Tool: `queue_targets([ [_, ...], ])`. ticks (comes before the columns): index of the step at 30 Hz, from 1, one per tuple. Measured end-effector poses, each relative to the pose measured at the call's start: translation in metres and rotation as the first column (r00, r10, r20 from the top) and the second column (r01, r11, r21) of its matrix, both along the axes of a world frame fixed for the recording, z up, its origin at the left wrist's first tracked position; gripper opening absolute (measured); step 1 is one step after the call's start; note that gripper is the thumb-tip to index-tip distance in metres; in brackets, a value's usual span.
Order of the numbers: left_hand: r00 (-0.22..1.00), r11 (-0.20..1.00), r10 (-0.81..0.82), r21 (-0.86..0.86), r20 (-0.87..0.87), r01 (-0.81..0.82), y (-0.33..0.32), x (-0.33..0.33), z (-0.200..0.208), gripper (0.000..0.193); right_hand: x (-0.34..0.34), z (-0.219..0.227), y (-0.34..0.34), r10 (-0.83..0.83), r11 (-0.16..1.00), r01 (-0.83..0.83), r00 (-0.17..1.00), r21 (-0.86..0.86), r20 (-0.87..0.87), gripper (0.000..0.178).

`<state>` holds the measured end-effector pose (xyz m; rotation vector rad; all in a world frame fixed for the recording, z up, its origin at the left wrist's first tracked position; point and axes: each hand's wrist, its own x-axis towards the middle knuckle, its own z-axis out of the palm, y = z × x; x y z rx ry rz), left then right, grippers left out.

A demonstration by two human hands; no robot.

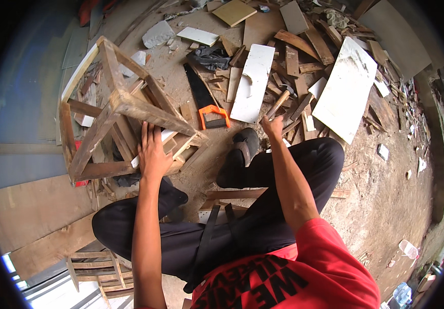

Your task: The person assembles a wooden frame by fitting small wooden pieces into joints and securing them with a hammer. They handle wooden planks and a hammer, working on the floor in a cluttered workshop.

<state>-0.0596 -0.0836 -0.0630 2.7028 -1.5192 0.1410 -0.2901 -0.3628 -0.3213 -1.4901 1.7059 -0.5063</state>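
A wooden frame [98, 136] of nailed, weathered bars, like a stool or small table frame, lies tilted on the left. My left hand [153, 155] is on its near side, gripping a bar with the fingers reaching up along the wood and the thumb apart. My right hand [273, 126] is closed around the wooden handle of a hammer [278, 103], whose metal head points away from me. Between the two, an orange-handled handsaw [213, 117] rests on the ground, its dark blade pointing away.
White boards [253, 82] and a larger white panel [346, 90] lie among wood scraps [296, 59]. A black plastic bag [212, 57] is behind the saw. My bent legs [304, 159] straddle wood pieces. A slatted wooden piece [101, 268] stands lower left; a plastic cup [408, 249] lies lower right.
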Motion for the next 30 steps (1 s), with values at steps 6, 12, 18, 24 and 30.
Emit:
queue_targets([
  [6, 0.995, 0.997, 0.072, -0.011, -0.062, -0.072, 0.024, 0.007, -0.007, 0.082, 0.038, 0.014, -0.004, -0.229, 0.953, 0.137, 0.910, 0.270, 0.347, 0.050],
  [12, 0.974, 0.996, 0.083, 0.003, -0.209, -0.084, 0.002, 0.004, 0.017, 0.093, 0.035, 0.022, -0.022, -0.510, 0.835, 0.237, 0.673, 0.497, 0.536, 0.024],
  [18, 0.970, 0.976, 0.198, 0.119, -0.144, -0.181, 0.007, 0.000, 0.015, 0.093, 0.053, 0.103, 0.017, -0.370, 0.897, -0.146, 0.271, 0.418, 0.888, 0.036],
  [24, 0.975, 0.976, 0.186, 0.140, -0.120, -0.169, -0.013, -0.008, 0.018, 0.091, 0.058, 0.163, 0.015, 0.120, 0.990, -0.137, 0.665, -0.037, 0.737, 0.045],
  [30, 0.979, 0.985, 0.160, 0.092, -0.128, -0.149, -0.010, -0.008, 0.018, 0.087, 0.052, 0.181, 0.050, 0.278, 0.941, -0.333, 0.650, -0.064, 0.707, 0.038],
])
